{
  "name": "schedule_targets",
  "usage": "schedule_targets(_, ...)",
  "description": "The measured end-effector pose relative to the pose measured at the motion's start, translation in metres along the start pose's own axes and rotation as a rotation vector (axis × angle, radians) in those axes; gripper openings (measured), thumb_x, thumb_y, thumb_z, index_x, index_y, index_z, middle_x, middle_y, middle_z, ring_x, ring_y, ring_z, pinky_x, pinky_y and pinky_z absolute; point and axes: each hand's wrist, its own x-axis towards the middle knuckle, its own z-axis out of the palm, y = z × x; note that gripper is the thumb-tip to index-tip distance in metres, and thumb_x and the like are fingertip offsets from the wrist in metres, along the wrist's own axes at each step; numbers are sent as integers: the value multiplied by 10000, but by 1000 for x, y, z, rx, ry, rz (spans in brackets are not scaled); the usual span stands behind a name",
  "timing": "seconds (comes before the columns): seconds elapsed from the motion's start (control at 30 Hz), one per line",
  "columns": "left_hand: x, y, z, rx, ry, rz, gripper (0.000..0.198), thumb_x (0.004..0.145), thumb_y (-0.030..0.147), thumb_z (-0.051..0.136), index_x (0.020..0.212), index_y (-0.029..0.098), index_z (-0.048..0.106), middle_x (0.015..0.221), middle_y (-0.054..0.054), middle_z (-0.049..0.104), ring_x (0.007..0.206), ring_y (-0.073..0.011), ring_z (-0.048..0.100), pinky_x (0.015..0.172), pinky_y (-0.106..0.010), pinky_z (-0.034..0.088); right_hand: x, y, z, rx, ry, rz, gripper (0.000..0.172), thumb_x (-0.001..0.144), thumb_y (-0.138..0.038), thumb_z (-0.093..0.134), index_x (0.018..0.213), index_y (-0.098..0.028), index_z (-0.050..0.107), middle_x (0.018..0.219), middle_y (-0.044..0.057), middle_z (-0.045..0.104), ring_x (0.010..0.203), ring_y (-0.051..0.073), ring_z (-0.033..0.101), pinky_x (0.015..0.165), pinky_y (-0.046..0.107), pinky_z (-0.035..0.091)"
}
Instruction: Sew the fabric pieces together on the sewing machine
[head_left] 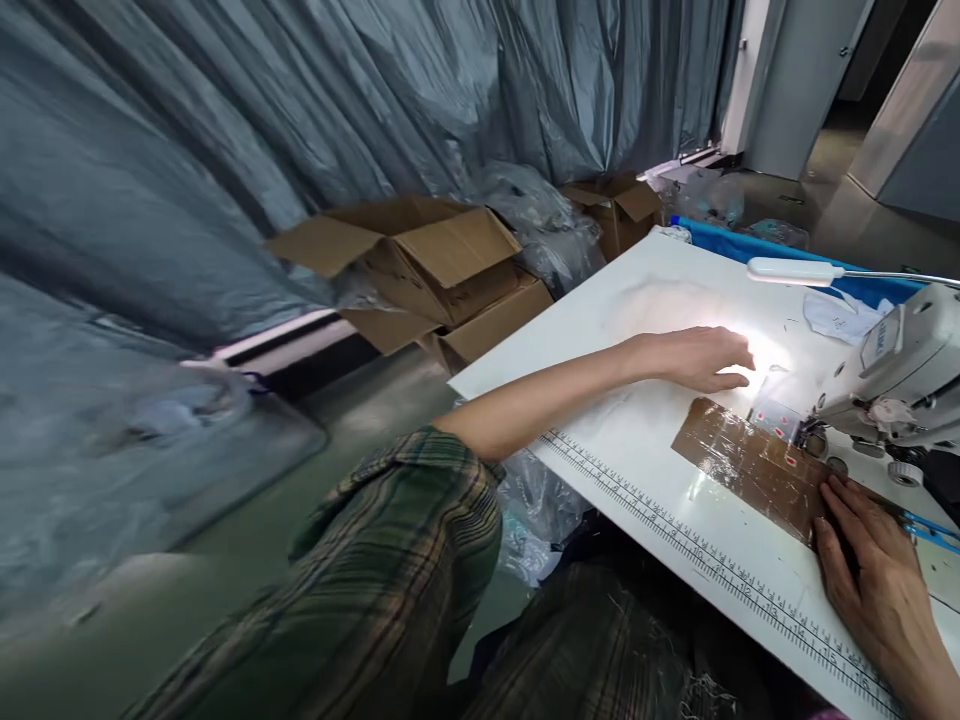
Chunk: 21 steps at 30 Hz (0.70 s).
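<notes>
My left hand is stretched over the white table, just left of the sewing machine. Its thumb and fingers are apart, with nothing visible between them. Close to its fingertips, a small pale piece with red marks lies by the machine's needle area. Brown packing tape covers a patch of the tabletop in front of the machine. At that patch's right end rests my right hand, fingers stretched out and laid down. A slim blue-and-dark tool lies beside it, partly hidden.
A white lamp on a bent metal arm lights the tabletop. A printed ruler scale follows the near edge. White cloth lies behind the machine. Open cardboard boxes and plastic bags stand on the floor beyond, before a grey curtain.
</notes>
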Motion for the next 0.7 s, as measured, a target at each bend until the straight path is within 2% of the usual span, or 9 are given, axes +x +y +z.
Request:
schedule_targets(0.07,-36,3,-6,39,-66,-115,337,988,304,423,868,142,692,837,-63,668,737,-157,584,697,-279,385,-1,-1,1,-27,-11,13,414,986,-360,416,1271,-112,586,1197,204,669,1147,352,614,931,524,512)
schedule_targets(0.1,-53,5,-6,37,-92,-172,352,992,312,427,790,147,664,760,-46,646,683,-149,557,664,-279,366,-1,-2,1,-42,-15,14,419,990,-364,403,1259,-103,589,1190,209,670,1140,358,616,923,526,510)
schedule_targets(0.2,-92,7,5,-42,-172,-276,290,949,398,554,792,159,603,797,-27,640,708,-147,552,608,-255,336,0,-5,-1,-81,-23,-4,434,997,-370,367,1239,-86,592,1175,218,673,1116,369,621,883,523,508)
schedule_targets(0.27,-103,10,19,-26,-196,-308,250,965,330,531,788,155,554,810,-31,616,693,-139,526,586,-251,325,2,-6,-3,-104,-22,-13,440,1001,-368,354,1236,-82,590,1170,219,674,1105,371,624,859,512,506)
schedule_targets(0.37,-98,25,44,-34,-95,-225,245,1022,262,397,827,160,505,831,-41,580,682,-138,491,596,-262,350,3,-6,-3,-113,-23,-21,437,1001,-366,355,1236,-81,589,1172,218,674,1102,365,624,842,493,503)
schedule_targets(0.5,-69,62,71,-200,64,-16,329,1068,347,282,891,163,490,827,-46,580,641,-137,493,585,-273,426,3,-7,-3,-92,-19,5,399,991,-330,395,1259,-104,587,1189,197,675,1121,337,622,872,474,500)
schedule_targets(0.6,-50,78,78,-201,180,227,291,1047,380,397,1005,129,538,986,-98,629,822,-170,581,698,-296,503,3,-10,-4,-63,-18,45,385,978,-295,432,1294,-135,581,1220,171,671,1156,310,613,915,460,498)
schedule_targets(0.7,-33,66,70,-164,253,313,254,1039,305,438,1032,108,598,976,-99,646,830,-159,598,683,-271,499,3,-12,-6,-43,-33,90,381,974,-290,444,1301,-158,588,1244,156,664,1177,297,605,943,467,498)
